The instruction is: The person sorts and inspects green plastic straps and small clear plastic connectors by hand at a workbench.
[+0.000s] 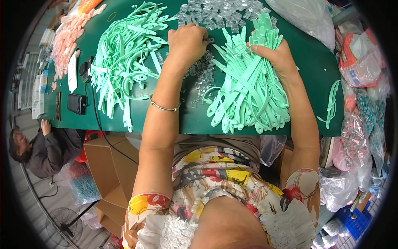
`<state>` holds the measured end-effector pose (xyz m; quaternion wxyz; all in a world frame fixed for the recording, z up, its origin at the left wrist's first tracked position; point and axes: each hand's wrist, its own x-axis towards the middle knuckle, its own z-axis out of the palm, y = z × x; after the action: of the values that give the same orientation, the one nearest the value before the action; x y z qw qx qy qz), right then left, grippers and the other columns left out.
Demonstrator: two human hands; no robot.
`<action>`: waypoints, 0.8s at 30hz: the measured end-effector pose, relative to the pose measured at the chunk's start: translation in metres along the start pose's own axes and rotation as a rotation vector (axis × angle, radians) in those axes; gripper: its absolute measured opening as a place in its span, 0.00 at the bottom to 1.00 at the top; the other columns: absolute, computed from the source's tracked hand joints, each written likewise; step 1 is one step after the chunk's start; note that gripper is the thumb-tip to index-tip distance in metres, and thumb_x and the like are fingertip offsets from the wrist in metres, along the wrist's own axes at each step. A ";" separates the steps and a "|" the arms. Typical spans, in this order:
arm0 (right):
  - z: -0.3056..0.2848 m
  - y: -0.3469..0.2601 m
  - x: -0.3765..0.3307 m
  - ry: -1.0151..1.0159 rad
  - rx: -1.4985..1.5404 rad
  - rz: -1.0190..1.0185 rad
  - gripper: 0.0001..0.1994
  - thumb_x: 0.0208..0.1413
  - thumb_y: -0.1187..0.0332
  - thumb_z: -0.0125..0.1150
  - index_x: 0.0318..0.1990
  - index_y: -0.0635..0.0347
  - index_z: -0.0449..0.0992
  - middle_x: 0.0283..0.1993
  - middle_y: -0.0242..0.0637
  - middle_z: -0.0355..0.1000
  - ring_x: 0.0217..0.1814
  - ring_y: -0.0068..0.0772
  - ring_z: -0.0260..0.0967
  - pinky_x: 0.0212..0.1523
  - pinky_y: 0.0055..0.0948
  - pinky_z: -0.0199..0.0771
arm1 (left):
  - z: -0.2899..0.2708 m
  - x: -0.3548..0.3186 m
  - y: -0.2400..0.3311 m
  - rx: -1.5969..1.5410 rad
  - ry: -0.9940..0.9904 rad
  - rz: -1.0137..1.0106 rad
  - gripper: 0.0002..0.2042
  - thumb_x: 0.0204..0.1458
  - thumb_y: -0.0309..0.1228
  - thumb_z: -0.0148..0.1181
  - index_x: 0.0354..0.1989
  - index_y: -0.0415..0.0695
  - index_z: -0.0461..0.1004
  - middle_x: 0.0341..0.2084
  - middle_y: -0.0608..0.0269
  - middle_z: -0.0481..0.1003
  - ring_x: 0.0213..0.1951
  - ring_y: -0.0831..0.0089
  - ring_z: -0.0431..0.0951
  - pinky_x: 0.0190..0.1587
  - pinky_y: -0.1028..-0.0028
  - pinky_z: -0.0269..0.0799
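Observation:
My right hand is wrapped round the upper part of a thick bunch of mint-green notched straps, whose lower ends fan out over the table near its front edge. To its left, my left hand has its fingers curled down at the front of a pile of small clear plastic clips; its fingertips are hidden, so what they pinch, if anything, does not show. More loose clear clips lie between the left wrist and the bunch. A tangled heap of the same green straps spreads left of my left forearm.
The green table bears pink-orange pieces at far left, a black box with a cable, and one stray strap at right. Plastic bags sit at far right. A cardboard box and another person are at left.

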<state>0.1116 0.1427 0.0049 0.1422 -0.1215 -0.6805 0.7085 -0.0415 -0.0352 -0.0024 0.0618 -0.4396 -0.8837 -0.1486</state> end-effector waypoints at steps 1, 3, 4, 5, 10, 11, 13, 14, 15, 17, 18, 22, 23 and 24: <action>-0.001 0.000 0.000 0.001 0.000 0.000 0.21 0.41 0.71 0.62 0.45 0.69 0.68 0.37 0.42 0.72 0.38 0.30 0.71 0.41 0.28 0.71 | 0.000 0.000 0.000 0.000 -0.001 0.001 0.06 0.41 0.32 0.61 0.28 0.47 0.77 0.28 0.63 0.74 0.35 0.62 0.74 0.37 0.63 0.64; -0.002 0.000 -0.001 -0.008 -0.009 0.013 0.21 0.41 0.71 0.62 0.45 0.69 0.68 0.37 0.42 0.72 0.38 0.30 0.71 0.41 0.28 0.70 | -0.001 0.000 -0.001 -0.029 -0.003 -0.015 0.06 0.41 0.31 0.61 0.29 0.47 0.77 0.28 0.62 0.74 0.33 0.62 0.74 0.36 0.64 0.66; -0.002 0.000 -0.001 -0.006 -0.008 0.012 0.21 0.41 0.71 0.62 0.45 0.69 0.68 0.37 0.42 0.72 0.38 0.30 0.71 0.41 0.28 0.70 | 0.000 0.001 -0.003 -0.029 -0.004 -0.013 0.06 0.41 0.31 0.61 0.29 0.47 0.77 0.28 0.62 0.74 0.33 0.62 0.74 0.36 0.64 0.66; -0.002 0.001 0.000 -0.009 -0.007 0.004 0.20 0.42 0.71 0.62 0.44 0.69 0.69 0.37 0.42 0.72 0.38 0.29 0.71 0.42 0.28 0.70 | 0.000 0.002 -0.007 -0.072 0.031 -0.009 0.06 0.40 0.31 0.62 0.29 0.46 0.77 0.27 0.62 0.74 0.31 0.62 0.75 0.36 0.66 0.67; 0.000 0.002 -0.002 0.007 0.001 -0.018 0.18 0.42 0.70 0.64 0.42 0.68 0.71 0.37 0.39 0.73 0.36 0.26 0.70 0.41 0.26 0.69 | -0.005 0.004 -0.007 -0.192 0.088 -0.013 0.06 0.41 0.30 0.62 0.28 0.43 0.77 0.24 0.61 0.74 0.26 0.68 0.73 0.32 0.72 0.68; 0.001 0.001 -0.003 0.010 0.002 -0.018 0.18 0.42 0.70 0.64 0.42 0.68 0.71 0.37 0.39 0.73 0.36 0.26 0.70 0.41 0.26 0.69 | -0.006 0.005 -0.004 -0.193 0.087 -0.011 0.06 0.41 0.30 0.62 0.28 0.43 0.77 0.24 0.61 0.74 0.26 0.68 0.73 0.32 0.72 0.68; 0.001 -0.001 -0.004 0.029 -0.003 -0.007 0.16 0.42 0.71 0.64 0.41 0.67 0.73 0.36 0.37 0.73 0.35 0.24 0.70 0.39 0.24 0.69 | -0.010 0.007 0.005 -0.693 -0.022 -0.096 0.08 0.44 0.31 0.62 0.29 0.38 0.76 0.21 0.67 0.72 0.24 0.78 0.70 0.29 0.79 0.65; 0.002 0.000 -0.004 0.035 -0.003 -0.007 0.16 0.42 0.71 0.64 0.41 0.67 0.73 0.36 0.37 0.73 0.35 0.24 0.70 0.39 0.24 0.69 | -0.008 0.006 0.008 -0.694 -0.025 -0.091 0.08 0.44 0.31 0.62 0.29 0.38 0.76 0.21 0.67 0.72 0.24 0.78 0.70 0.29 0.79 0.65; 0.002 0.001 -0.003 0.029 -0.022 -0.022 0.15 0.42 0.72 0.64 0.40 0.66 0.73 0.35 0.36 0.73 0.35 0.23 0.70 0.38 0.24 0.70 | -0.006 0.006 0.013 -0.914 -0.073 -0.111 0.09 0.46 0.31 0.62 0.29 0.37 0.75 0.20 0.70 0.70 0.23 0.81 0.66 0.27 0.82 0.62; 0.000 0.004 -0.001 0.032 -0.044 -0.035 0.15 0.42 0.74 0.64 0.40 0.65 0.73 0.34 0.35 0.73 0.34 0.22 0.70 0.37 0.23 0.70 | -0.005 0.005 0.020 -1.137 -0.130 -0.127 0.09 0.47 0.31 0.61 0.30 0.36 0.75 0.19 0.73 0.68 0.22 0.85 0.63 0.24 0.84 0.58; 0.000 0.006 0.001 0.023 -0.057 -0.051 0.15 0.40 0.74 0.65 0.38 0.64 0.73 0.33 0.34 0.73 0.32 0.21 0.70 0.35 0.23 0.70 | -0.008 0.004 0.023 -1.246 -0.214 -0.165 0.09 0.48 0.31 0.61 0.31 0.37 0.75 0.19 0.73 0.67 0.20 0.85 0.61 0.22 0.84 0.55; 0.001 0.008 0.002 0.011 -0.102 -0.090 0.15 0.38 0.73 0.67 0.37 0.63 0.73 0.32 0.32 0.72 0.31 0.20 0.69 0.33 0.23 0.70 | -0.008 0.002 0.037 -1.374 -0.325 -0.223 0.09 0.48 0.32 0.60 0.32 0.37 0.74 0.18 0.73 0.66 0.17 0.86 0.57 0.19 0.83 0.49; 0.000 0.008 0.002 0.000 -0.108 -0.102 0.15 0.38 0.73 0.67 0.37 0.63 0.72 0.32 0.33 0.72 0.31 0.21 0.69 0.33 0.23 0.71 | -0.007 0.003 0.039 -1.381 -0.340 -0.222 0.10 0.48 0.32 0.61 0.32 0.37 0.74 0.18 0.73 0.66 0.17 0.85 0.57 0.20 0.83 0.49; 0.001 0.007 0.002 0.000 -0.108 -0.101 0.15 0.38 0.73 0.67 0.37 0.63 0.72 0.32 0.33 0.72 0.31 0.21 0.69 0.33 0.23 0.71 | -0.006 0.003 0.040 -1.381 -0.341 -0.223 0.10 0.48 0.32 0.61 0.32 0.37 0.74 0.18 0.73 0.66 0.17 0.85 0.57 0.20 0.83 0.49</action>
<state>0.1091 0.1423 -0.0021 0.1711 -0.0944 -0.7230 0.6627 -0.0117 -0.0127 0.0126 -0.3846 -0.3027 -0.6248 -0.6083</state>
